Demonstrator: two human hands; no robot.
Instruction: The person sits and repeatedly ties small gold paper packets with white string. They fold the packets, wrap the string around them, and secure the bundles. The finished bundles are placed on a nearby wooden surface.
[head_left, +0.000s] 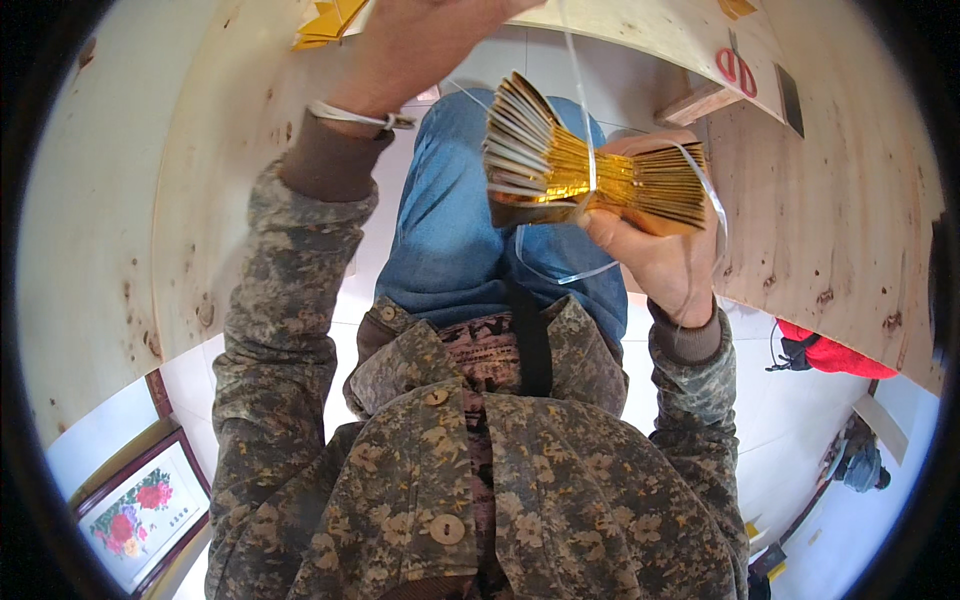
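A fan-shaped bundle of folded gold paper [570, 170] is held over my lap, pinched narrow at its middle and flaring at both ends. My right hand [660, 255] grips it from below and from the right, with the thumb pressed near the waist. White flat string [591, 150] wraps round that waist and rises taut past the upper edge, close to the fingers of my left hand [430, 45]. That hand is raised and slightly blurred, its fingertips cut off by the frame; it appears closed on the string. A loose loop of string hangs under the bundle and round my right hand.
Scissors with red handles [736, 72] lie on the wooden tabletop [650, 25] ahead. Folded yellow paper [325, 25] sits at the far left. Wooden boards flank me on both sides. A red bag [835, 350] is at the right, a framed flower picture [145, 510] at the lower left.
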